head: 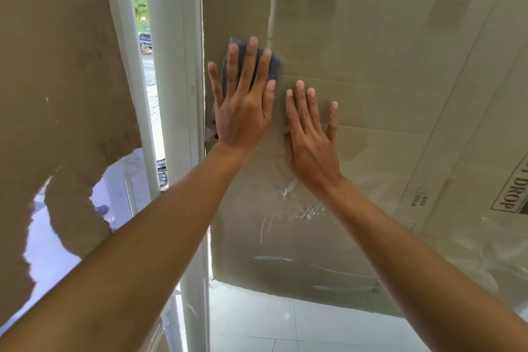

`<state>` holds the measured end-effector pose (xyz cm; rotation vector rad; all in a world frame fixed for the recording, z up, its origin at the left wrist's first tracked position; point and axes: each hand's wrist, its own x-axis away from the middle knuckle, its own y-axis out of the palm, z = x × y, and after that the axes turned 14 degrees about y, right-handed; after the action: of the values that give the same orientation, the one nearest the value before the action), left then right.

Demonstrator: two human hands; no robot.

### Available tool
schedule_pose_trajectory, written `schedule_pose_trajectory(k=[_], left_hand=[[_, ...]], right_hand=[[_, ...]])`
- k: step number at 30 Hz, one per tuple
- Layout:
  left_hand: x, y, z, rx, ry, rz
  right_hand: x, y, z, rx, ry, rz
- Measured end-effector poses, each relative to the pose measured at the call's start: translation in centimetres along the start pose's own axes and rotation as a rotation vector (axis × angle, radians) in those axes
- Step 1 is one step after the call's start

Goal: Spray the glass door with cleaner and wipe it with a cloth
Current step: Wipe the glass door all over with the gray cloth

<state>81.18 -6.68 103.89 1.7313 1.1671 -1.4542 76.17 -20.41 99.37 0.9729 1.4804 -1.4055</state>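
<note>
The glass door (pixel 371 151) fills the right of the view, with brown cardboard behind the pane. My left hand (pixel 243 106) presses a dark grey cloth (pixel 273 66) flat against the glass near the door's left edge, fingers straight and spread. My right hand (pixel 311 137) lies flat on the glass just to the right of it, fingers straight, holding nothing. White streaks and smears of cleaner (pixel 288 191) run down the pane below my hands. No spray bottle is in view.
A white door frame (pixel 177 94) stands upright left of my hands, with a narrow gap (pixel 143 37) to the outdoors beside it. Torn cardboard (pixel 57 94) covers the left pane. White floor tiles (pixel 300 323) show below.
</note>
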Motion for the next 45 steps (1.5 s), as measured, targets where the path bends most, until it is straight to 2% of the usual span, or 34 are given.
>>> schedule_pose_trajectory(k=[4,10,15,20,26,32,36,40,45], left_hand=[[-0.4,-0.5,-0.4,0.034,-0.039,0.003],[3.3,0.0,0.6,0.067,-0.217,0.02],[7.7,-0.8,1.4,0.083,-0.239,-0.073],[7.6,-1.7,1.4,0.096,-0.27,-0.154],[6.6,-3.1,0.6,0.104,-0.268,-0.215],[4.0,-4.5,-1.8,0.28,-0.354,-0.026],[3.9,-5.0,-3.7,0.448,-0.416,0.108],[3.8,-5.2,-4.2,0.463,-0.441,0.242],[4.2,-4.9,-3.6,0.456,-0.315,0.347]], right_hand=[[0.1,0.0,-0.4,-0.016,0.027,0.005],[0.9,-0.1,-0.2,-0.008,-0.026,-0.032],[1.5,0.4,-1.0,-0.037,0.003,-0.041],[2.3,1.3,-2.2,-0.038,-0.063,-0.079],[4.8,1.1,-5.0,-0.254,-0.095,-0.096],[3.0,2.0,-10.1,-0.42,0.077,-0.096],[1.4,3.3,-12.6,-0.249,0.12,0.023],[0.3,4.2,-12.6,-0.093,0.108,0.062],[-0.8,4.4,-12.4,-0.011,0.137,0.074]])
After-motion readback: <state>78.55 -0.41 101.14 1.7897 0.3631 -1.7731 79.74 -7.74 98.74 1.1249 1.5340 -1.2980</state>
